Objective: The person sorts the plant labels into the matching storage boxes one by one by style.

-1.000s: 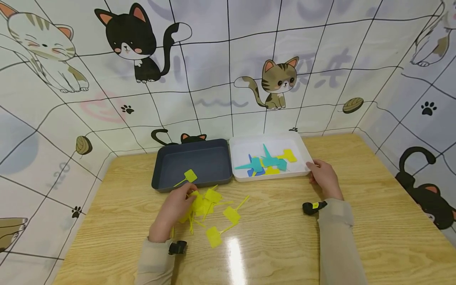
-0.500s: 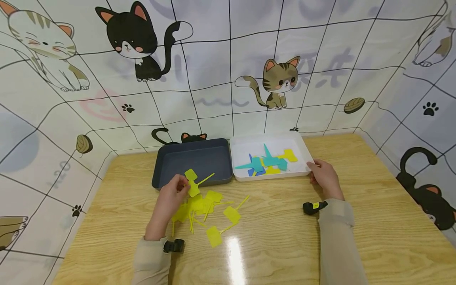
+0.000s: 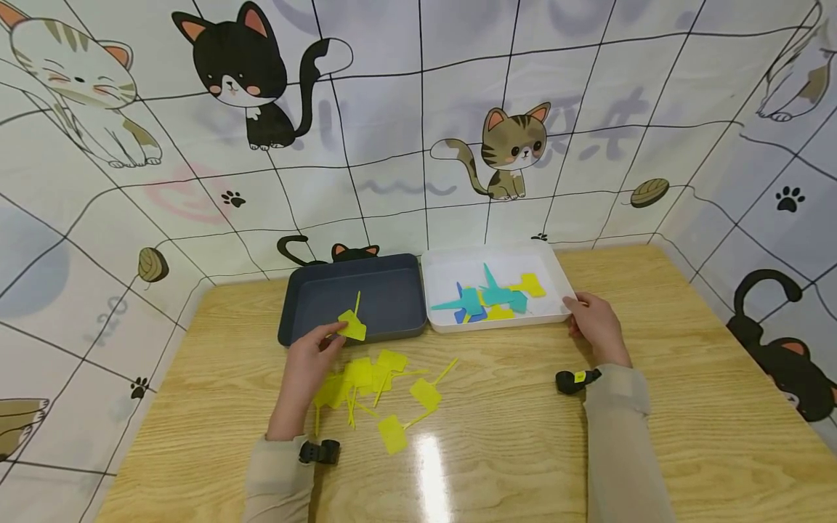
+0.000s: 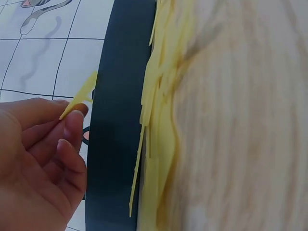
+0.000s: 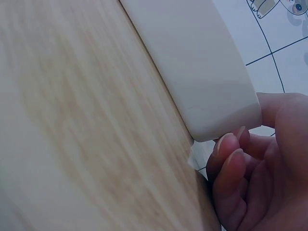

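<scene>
Between thumb and fingertips, my left hand (image 3: 309, 369) pinches a yellow plant label (image 3: 355, 328) over the front rim of the dark grey tray (image 3: 307, 290). The label's thin stem points away, into the tray. In the left wrist view the label (image 4: 80, 96) shows nearly edge-on beyond the tray wall. Just below that hand, a pile of yellow plant labels (image 3: 360, 374) lies on the table. My right hand (image 3: 596, 327) grips the front right corner of the white tray (image 3: 556, 280), thumb at the rim and curled fingers under the corner in the right wrist view.
Teal labels (image 3: 500, 296), blue ones (image 3: 476, 315) and yellow ones (image 3: 532, 285) lie in the white tray. Two separate yellow labels, one nearer (image 3: 393, 434) and one farther (image 3: 426, 394), lie right of the pile. A cat-printed cloth (image 3: 392, 131) stands behind the trays.
My left hand has lifted from the pile toward the dark tray, holding yellow label material. The pinched label's stem has swung to point away. My right hand stays on the white tray.
</scene>
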`<state>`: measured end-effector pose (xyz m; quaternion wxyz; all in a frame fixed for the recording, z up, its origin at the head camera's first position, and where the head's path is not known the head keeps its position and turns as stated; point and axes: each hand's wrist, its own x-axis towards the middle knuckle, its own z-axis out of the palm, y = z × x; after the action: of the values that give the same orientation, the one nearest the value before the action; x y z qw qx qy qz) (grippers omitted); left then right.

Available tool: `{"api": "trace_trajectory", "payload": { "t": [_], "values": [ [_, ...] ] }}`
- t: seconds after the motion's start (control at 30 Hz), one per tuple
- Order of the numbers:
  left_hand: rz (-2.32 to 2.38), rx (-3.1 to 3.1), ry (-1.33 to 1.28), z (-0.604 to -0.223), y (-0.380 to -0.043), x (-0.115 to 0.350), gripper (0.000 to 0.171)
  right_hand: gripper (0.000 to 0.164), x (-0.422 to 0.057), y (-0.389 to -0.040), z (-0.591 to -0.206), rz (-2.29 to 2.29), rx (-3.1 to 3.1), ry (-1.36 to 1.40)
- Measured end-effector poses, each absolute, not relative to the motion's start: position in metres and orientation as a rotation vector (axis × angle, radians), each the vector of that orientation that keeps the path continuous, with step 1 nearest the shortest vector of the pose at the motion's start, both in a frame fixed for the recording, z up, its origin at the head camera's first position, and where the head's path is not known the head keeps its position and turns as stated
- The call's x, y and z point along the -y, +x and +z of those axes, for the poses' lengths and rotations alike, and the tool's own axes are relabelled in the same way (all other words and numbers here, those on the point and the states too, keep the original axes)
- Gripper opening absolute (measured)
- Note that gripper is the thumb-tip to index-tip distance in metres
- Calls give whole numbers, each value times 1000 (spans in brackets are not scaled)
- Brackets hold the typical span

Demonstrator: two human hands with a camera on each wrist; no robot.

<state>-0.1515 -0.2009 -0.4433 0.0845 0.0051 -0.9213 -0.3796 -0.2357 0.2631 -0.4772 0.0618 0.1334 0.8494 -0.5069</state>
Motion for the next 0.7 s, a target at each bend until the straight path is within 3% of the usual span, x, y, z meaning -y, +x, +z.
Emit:
{"api": "trace_trajectory", "payload": {
  "t": [0.5, 0.7],
  "values": [
    [-1240, 2971, -5, -448, -151, 200, 56, 54, -264, -237, -478, -1542, -2559, 418],
    [-1224, 3022, -82, -451, -152, 199, 57, 53, -264, -237, -478, -1526, -2567, 395]
  ]
}}
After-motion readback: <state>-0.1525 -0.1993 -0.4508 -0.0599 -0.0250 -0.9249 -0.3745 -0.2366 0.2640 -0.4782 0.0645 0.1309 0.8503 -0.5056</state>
